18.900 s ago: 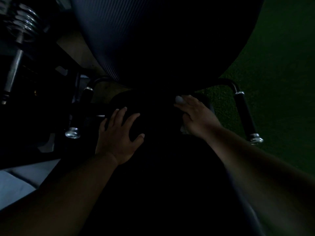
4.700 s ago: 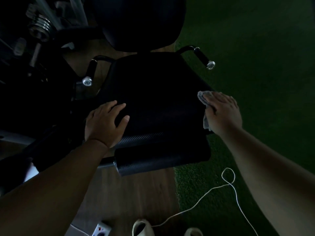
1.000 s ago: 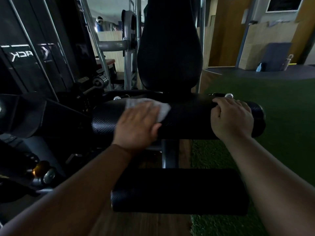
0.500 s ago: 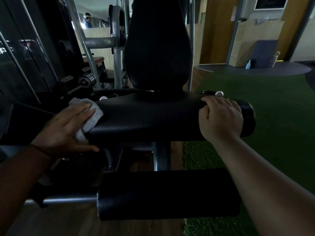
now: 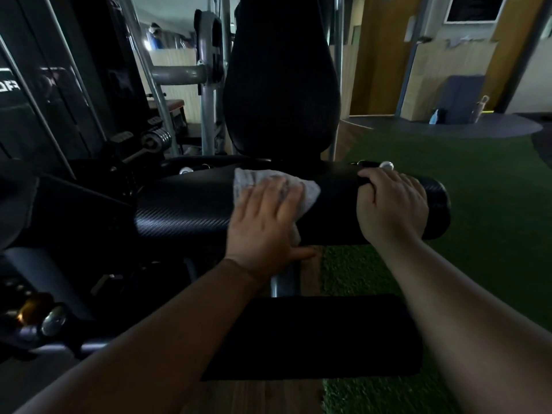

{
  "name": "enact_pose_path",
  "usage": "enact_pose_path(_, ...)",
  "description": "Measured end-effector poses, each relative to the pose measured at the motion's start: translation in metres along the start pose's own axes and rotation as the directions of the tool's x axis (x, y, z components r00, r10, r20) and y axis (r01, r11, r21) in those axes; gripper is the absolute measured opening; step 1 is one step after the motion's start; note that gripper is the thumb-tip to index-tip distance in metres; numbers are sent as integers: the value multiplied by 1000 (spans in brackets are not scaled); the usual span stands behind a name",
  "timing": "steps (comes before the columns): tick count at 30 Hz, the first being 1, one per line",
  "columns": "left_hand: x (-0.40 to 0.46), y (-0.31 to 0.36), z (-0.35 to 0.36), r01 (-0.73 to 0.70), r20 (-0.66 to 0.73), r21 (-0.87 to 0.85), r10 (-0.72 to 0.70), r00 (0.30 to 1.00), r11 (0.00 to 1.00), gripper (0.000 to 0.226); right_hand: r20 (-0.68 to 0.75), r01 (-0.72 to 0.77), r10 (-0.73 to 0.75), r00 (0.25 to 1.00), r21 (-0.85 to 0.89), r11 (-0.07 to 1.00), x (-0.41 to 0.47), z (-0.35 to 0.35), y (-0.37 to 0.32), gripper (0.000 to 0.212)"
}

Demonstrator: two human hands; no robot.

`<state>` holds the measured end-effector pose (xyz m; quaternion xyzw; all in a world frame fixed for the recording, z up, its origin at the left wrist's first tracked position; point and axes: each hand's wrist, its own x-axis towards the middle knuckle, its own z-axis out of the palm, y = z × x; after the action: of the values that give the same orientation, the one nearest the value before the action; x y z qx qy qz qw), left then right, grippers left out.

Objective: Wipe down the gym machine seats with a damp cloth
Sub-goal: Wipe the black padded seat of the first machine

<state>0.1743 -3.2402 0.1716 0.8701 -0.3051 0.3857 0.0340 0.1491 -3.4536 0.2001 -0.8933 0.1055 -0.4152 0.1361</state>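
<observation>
A black textured roller pad runs across the middle of the head view, in front of the machine's black seat and upright backrest. My left hand lies flat on a pale grey cloth, pressing it onto the middle of the pad. My right hand is wrapped over the pad's right end. A second black roller pad sits lower, closer to me, partly hidden by my forearms.
Dark machine frame, weight plates and chrome knobs crowd the left. A steel post joins the two pads. Green turf spreads to the right, wood floor lies below. A handle end cap shows beyond my right hand.
My left hand has slid the cloth rightward from the pad's left end to its middle. My right hand has kept its grip on the right end.
</observation>
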Motion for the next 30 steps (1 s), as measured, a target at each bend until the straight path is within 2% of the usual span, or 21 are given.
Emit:
enact_pose_path(3,1,5,-2,-106,46,48,104,994,993,119,10,29,-29,1000,-13,999,-1,-2,2,37)
enact_pose_path(5,-6,-9,-10,-158,68,37,155,986,987,102,34,46,-45,998,-22,999,-2,-5,2,37)
enact_pose_path(7,-21,-36,-19,-208,49,-3,208,977,978,75,49,60,-58,997,-26,998,-3,-7,2,37)
enact_pose_path(9,-39,-71,-28,-263,79,5,262,962,965,66,31,63,-62,998,-36,997,-3,-7,2,37)
enact_pose_path(13,-61,-130,-50,-317,233,102,287,929,943,74,-7,67,-67,998,-55,996,-2,-1,1,38)
enact_pose_path(16,-60,-142,-56,-211,255,157,167,953,965,84,-21,58,-60,998,-61,996,-2,1,2,39)
enact_pose_path(18,-55,-136,-53,-194,238,173,150,960,966,92,-35,48,-49,998,-54,997,-2,2,1,39)
enact_pose_path(22,-39,-123,-56,-182,280,178,127,952,967,122,-53,43,-45,998,-33,999,-2,3,-1,39)
enact_pose_path(26,-26,-92,-48,-225,206,188,186,961,956,121,-37,32,-32,999,-18,999,-2,2,-2,39)
enact_pose_path(30,-8,-36,-24,-223,183,213,186,965,951,120,6,-15,15,1000,53,998,0,-1,-2,39)
